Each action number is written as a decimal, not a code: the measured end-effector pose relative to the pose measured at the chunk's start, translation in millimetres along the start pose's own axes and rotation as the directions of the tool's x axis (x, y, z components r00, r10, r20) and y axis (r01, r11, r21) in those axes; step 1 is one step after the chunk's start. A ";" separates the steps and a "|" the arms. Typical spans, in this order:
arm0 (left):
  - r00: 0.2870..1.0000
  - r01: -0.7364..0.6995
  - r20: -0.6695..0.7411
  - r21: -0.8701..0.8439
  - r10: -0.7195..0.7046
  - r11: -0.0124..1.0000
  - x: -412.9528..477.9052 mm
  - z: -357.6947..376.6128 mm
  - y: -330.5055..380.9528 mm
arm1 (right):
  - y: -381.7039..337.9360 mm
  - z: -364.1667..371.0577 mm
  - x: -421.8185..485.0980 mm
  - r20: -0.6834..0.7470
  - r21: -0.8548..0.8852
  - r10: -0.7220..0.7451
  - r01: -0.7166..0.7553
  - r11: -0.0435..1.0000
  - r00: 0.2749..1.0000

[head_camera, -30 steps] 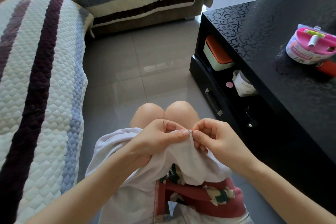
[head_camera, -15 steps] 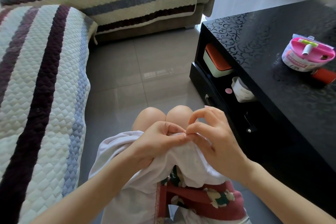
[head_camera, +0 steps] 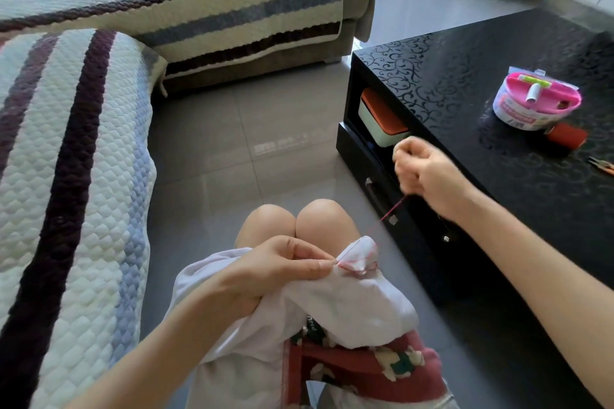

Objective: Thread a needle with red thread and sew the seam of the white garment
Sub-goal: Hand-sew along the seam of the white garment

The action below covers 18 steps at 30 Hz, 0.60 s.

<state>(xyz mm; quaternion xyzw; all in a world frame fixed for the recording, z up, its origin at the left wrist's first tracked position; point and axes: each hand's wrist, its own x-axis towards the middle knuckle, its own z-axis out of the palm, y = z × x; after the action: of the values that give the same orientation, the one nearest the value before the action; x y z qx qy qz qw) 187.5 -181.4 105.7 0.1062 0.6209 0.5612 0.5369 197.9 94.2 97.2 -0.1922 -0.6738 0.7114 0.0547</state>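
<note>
Left hand: fingers pinch the white garment at its seam, on the lap. Right hand, near the worktop edge: fingers curled on the red thread, taut from the seam. Needle too small to see.
Risk: overpull puckers the seam, snaps the thread or unthreads the needle.
Pink sewing-kit tub: label blurred, unreadable.

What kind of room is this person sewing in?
Most likely a home living room: a sofa under a striped quilted cover wraps the corner, a glossy black coffee table stands beside it on a grey tiled floor, and a pink sewing kit sits on the table.
</note>
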 end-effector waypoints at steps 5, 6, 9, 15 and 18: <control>1.000 -0.006 0.029 -0.025 0.007 1.000 -1.7 2.3 2.8 | 4.7 -66.8 66.5 -0.571 -0.444 -0.241 -0.048 0.895 0.785; 0.999 -0.010 0.030 -0.023 0.011 1.000 -2.0 2.4 3.3 | 2.9 -63.8 66.5 -0.543 -0.506 -0.258 -0.066 0.860 0.800; 0.999 -0.006 0.033 -0.026 0.007 1.000 -1.8 1.2 5.1 | -15.1 -16.7 32.6 -0.099 -0.477 -0.161 0.095 0.874 0.982; 1.000 -0.006 0.022 0.049 0.005 0.999 -2.4 1.7 11.3 | -18.9 43.4 -57.4 0.630 -0.486 0.162 0.222 0.846 0.759; 1.000 -0.027 0.010 0.086 0.027 0.996 -3.5 2.9 10.7 | -14.6 46.0 -63.6 0.627 -0.487 0.180 0.201 0.850 0.758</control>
<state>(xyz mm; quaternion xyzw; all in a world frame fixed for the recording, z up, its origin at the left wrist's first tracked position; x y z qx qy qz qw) 186.2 -178.6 117.0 0.1400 0.6406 0.5407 0.5270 237.8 30.8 125.1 0.0641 -0.8190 0.5201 -0.2336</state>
